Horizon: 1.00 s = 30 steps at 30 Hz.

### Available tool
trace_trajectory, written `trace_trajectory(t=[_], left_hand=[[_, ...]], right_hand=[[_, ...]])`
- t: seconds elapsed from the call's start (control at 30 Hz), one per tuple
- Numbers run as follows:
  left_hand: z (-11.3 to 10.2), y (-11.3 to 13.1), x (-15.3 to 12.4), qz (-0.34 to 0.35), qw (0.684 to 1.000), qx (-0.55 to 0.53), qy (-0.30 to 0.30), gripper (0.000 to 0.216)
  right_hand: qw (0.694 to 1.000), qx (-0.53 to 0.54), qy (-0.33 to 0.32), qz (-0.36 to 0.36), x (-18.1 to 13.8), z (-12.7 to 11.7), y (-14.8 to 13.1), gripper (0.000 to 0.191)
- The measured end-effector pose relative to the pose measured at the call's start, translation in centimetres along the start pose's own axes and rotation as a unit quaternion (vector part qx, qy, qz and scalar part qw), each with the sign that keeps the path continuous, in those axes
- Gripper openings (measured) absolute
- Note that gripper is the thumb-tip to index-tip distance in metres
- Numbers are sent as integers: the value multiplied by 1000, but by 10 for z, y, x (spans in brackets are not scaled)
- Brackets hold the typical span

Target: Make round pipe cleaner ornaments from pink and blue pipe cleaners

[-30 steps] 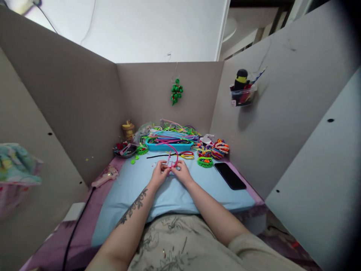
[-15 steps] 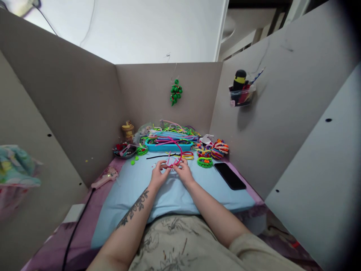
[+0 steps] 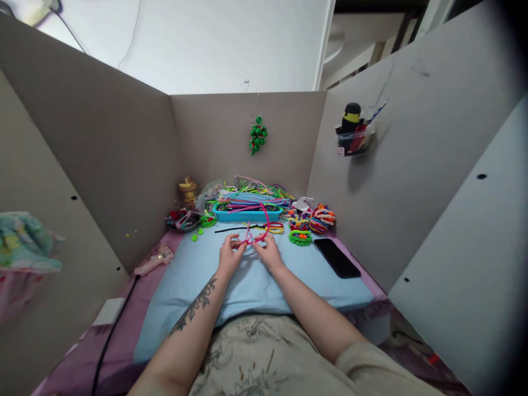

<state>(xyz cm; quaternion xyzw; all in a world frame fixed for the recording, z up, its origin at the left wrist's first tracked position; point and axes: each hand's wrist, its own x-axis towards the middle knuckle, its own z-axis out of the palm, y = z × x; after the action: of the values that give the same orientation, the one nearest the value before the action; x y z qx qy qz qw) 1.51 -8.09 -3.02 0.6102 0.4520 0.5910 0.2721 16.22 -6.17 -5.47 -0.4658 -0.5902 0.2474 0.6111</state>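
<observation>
The hands (image 3: 231, 256) hide part of the pink pipe cleaner (image 3: 268, 220), and the pieces crossing between them are too small to tell apart. Small things heaped in the bowl (image 3: 185, 230) are too tiny to name. The left edge cuts off the cloth (image 3: 28, 242); the bottom edge cuts off the black cord (image 3: 110, 335) and the shirt (image 3: 247, 357). The right-hand panel (image 3: 445, 88) fades into dark blur.

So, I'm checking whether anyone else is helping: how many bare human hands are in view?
2: the left bare hand and the right bare hand, side by side over the light blue cloth, fingers at the bright pink, thin, curved stem. No other hand shows.
</observation>
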Motion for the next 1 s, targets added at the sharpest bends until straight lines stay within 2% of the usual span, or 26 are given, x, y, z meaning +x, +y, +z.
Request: trace_trajectory(t=[0.13,0.27,0.5,0.63,0.7,0.9,1.0], left_hand=[[-2,-6,3,-14,999,22,46,38],[-4,-9,3,-17,997,41,60,38],[-2,-2,-1,16,998,51,28,35],[0,4,-4,32,999,14,-18,35],[1,5,-4,36,999,10,-19,34],[-5,-2,1,19,997,25,70,34],[-6,-4,3,-6,997,15,78,35]], right_hand=[[995,-25,84,-38,1,-4,0,31],[991,-63,58,-99,0,-7,-2,38],[985,-111,13,-130,1,-11,-4,45],[983,-139,43,-116,7,-16,1,37],[982,-143,66,-106,10,-19,3,31],[982,-139,86,-90,14,-24,7,34],[977,-157,96,-109,14,-23,7,31]])
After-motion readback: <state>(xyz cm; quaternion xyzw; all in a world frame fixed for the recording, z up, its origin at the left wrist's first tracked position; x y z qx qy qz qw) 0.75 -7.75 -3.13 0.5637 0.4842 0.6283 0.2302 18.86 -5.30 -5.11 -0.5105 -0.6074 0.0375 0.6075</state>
